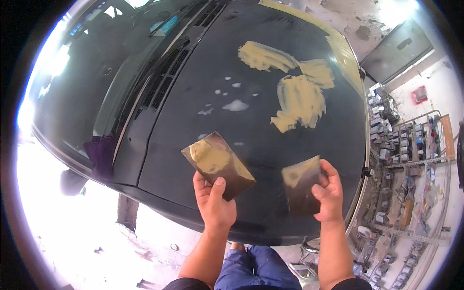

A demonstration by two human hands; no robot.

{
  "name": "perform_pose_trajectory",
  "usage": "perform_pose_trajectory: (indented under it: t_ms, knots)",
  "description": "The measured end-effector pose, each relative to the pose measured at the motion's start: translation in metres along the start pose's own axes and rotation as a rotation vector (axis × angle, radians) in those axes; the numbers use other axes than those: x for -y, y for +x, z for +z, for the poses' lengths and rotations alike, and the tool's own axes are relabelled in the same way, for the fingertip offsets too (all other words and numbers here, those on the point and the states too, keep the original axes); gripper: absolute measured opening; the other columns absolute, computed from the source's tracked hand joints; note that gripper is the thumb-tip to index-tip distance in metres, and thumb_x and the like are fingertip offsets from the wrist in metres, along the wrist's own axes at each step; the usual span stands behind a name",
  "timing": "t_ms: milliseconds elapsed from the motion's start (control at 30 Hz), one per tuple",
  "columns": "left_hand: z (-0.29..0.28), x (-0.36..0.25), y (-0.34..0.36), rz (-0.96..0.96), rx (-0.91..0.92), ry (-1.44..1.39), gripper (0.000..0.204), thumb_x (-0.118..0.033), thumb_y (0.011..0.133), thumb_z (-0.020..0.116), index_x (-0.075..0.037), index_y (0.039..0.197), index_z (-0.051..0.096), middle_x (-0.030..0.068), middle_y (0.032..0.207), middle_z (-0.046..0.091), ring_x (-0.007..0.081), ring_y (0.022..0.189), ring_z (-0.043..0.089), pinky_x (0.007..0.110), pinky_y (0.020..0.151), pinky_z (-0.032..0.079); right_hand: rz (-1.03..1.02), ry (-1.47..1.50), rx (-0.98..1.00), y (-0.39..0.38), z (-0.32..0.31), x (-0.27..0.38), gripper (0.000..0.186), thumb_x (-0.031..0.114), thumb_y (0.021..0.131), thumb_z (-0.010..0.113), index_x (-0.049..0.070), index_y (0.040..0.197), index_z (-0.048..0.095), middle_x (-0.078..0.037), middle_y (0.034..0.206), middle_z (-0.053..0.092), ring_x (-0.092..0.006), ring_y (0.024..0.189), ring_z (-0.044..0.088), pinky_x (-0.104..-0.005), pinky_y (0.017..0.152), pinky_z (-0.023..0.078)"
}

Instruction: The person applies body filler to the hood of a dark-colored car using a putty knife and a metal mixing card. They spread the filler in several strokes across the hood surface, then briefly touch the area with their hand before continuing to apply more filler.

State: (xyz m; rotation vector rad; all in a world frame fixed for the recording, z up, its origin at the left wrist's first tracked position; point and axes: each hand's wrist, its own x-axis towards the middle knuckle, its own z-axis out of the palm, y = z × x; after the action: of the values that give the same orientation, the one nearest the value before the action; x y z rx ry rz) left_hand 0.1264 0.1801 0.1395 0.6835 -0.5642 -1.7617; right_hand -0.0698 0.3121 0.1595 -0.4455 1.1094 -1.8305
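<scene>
one flat brown card (pixel 239 178) is in the left hand (pixel 216 205), over the near part of the hood (pixel 183 121), pinched narrowly between thumb and fingers; a thick lump of tan paste (pixel 210 157) sits on its upper part. the right hand (pixel 331 191) grips a second card (pixel 302 197) by its right edge, also over the near part of the hood, with a tan smear (pixel 297 171) along its upper end. whether either card touches the hood, i cannot tell. tan patches (pixel 299 101) spread over the hood's far right part, and small white spots (pixel 236 105) dot its middle. the windshield (pixel 111 63) lies left of the hood, yellowish tape (pixel 348 65) lines its far right edge, and cans (pixel 396 140) crowd shelves to its right.
</scene>
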Motion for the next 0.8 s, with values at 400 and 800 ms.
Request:
perform_pose_trajectory:
  t_ms: [400,800]
  knots:
    - [0.007,-0.016,-0.030,0.005,0.398,-0.064,0.053,0.003,0.095,0.041,-0.006,0.146,0.029,0.0103,0.141,0.043,0.0238,0.130,0.042,0.041,0.107,0.035,-0.060,-0.306,0.249,0.003,0.034,-0.027,0.067,-0.001,0.084,0.069,0.004,0.141,0.034,-0.010,0.097,0.065,-0.0109,0.085,0.062,-0.0224,0.073,0.050]
    - [0.002,-0.072,-0.024,0.243,0.809,1.020,0.050,0.011,0.086,0.051,-0.004,0.134,0.048,0.0194,0.117,0.058,0.0309,0.107,0.059,0.033,0.089,0.047,-0.212,-0.330,0.353,0.011,0.055,-0.005,0.063,-0.004,0.082,0.069,0.004,0.137,0.039,-0.010,0.095,0.066,-0.0108,0.084,0.063,-0.0212,0.071,0.049]
